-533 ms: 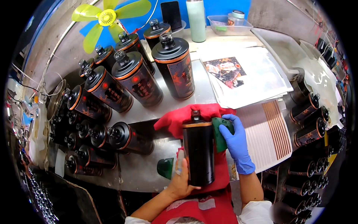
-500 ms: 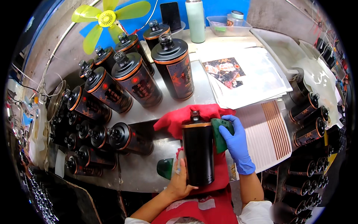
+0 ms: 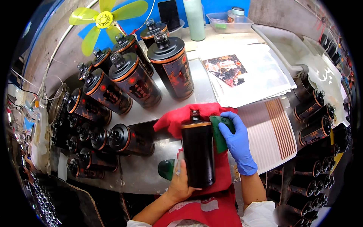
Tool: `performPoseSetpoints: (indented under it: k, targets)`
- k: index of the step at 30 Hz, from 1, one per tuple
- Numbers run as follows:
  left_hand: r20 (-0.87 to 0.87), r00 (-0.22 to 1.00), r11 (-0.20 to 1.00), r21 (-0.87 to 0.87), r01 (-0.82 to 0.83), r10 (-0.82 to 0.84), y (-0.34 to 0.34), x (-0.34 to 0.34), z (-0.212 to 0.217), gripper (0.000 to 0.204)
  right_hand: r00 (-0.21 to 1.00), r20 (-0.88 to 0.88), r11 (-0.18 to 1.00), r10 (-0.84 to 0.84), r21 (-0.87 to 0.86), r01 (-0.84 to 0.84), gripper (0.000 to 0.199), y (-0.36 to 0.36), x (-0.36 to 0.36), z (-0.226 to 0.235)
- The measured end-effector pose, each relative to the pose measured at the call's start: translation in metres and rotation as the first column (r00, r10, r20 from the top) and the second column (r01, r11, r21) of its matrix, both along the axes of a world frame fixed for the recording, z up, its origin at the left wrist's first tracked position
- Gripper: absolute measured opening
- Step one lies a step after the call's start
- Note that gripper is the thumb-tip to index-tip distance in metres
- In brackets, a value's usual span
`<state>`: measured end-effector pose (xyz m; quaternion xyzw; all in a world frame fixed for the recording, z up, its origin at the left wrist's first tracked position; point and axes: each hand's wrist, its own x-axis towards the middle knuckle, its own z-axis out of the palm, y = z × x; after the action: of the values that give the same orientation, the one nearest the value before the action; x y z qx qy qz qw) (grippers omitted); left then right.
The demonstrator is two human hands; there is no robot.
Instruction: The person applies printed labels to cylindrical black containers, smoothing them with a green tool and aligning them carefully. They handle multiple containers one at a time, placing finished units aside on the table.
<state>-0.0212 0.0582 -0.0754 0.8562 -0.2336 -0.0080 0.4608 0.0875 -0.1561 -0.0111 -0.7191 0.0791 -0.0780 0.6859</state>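
A black bottle [image 3: 197, 155] with a copper-coloured ring and a clear glass neck rests on a red cloth [image 3: 170, 123] in front of me. It leans a little, neck away from me. My left hand [image 3: 180, 184], bare, grips its lower left side; part of the fingers is hidden behind it. My right hand [image 3: 236, 142], in a blue glove, pinches a flat green scraper [image 3: 220, 134] upright along the bottle's upper right side. Whether the scraper touches the bottle I cannot tell. A second green piece [image 3: 166, 169] lies left of my left hand.
Several decorated black bottles [image 3: 138, 81] stand at the back left, more [image 3: 130, 140] lie left and at right [image 3: 310, 106]. Paper sheets [image 3: 249, 75] and a striped sheet [image 3: 264, 128] lie on the right. A yellow-green fan [image 3: 104, 19], flask [image 3: 194, 20] and clear tub [image 3: 217, 26] are behind.
The whole view has shifted slightly. Small marks near the bottle's base no longer show, and its sheen differs. Both hands keep nearly the same hold.
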Motion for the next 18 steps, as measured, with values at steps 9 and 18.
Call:
performPoseSetpoints:
  k: [9, 18]
  targets:
    - [0.367, 0.925, 0.944, 0.329, -0.025, -0.103, -0.037, 0.018, 0.055, 0.098, 0.984, 0.165, 0.972, 0.063, -0.233, -0.023, 0.027, 0.022, 0.001, 0.040]
    - [-0.094, 0.993, 0.997, 0.022, 0.074, -0.072, 0.001, 0.003, 0.026, 0.118, 1.000, -0.001, 0.999, -0.016, 0.032, 0.016, 0.029, -0.006, -0.005, -0.004]
